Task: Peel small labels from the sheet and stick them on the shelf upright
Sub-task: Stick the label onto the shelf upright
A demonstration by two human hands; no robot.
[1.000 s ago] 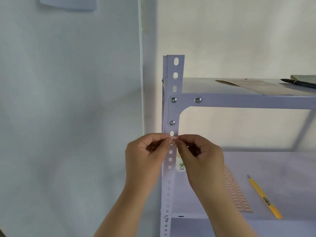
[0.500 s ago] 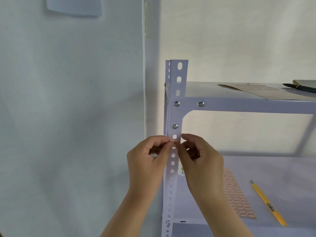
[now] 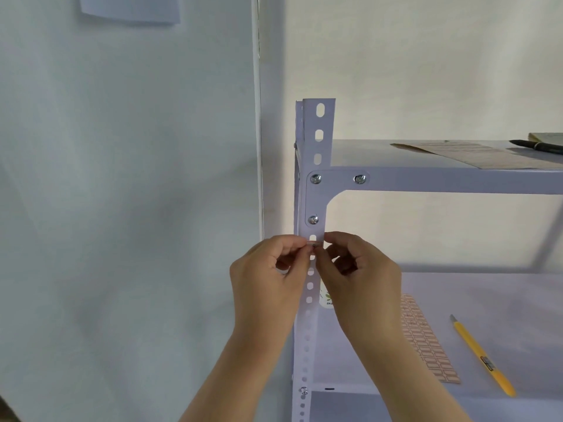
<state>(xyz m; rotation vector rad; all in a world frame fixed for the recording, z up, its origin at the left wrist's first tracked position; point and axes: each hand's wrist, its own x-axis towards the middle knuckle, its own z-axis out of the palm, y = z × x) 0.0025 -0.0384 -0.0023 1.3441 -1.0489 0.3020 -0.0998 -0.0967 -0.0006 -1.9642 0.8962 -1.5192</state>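
A white perforated shelf upright [image 3: 316, 147] rises in the middle of the view. A small red-bordered label [image 3: 314, 244] lies across its face, just below the lowest bracket bolt. My left hand [image 3: 268, 278] pinches the label's left end between thumb and forefinger. My right hand [image 3: 359, 272] has its fingertips at the label's right end, on the upright's right edge. The label sheet [image 3: 426, 342], printed with rows of red-outlined labels, lies on the lower shelf board to the right of my right wrist.
A yellow utility knife [image 3: 484, 357] lies on the lower shelf [image 3: 487, 300] right of the sheet. The upper shelf [image 3: 426, 181] holds brown paper [image 3: 475, 153] and a black pen [image 3: 536, 146]. A white wall [image 3: 122, 193] is on the left, with a paper sheet [image 3: 131, 9] stuck near its top.
The view has tilted slightly, so the shelf sits lower in frame. Both hands have stayed at the upright and the label now lies flatter against its face.
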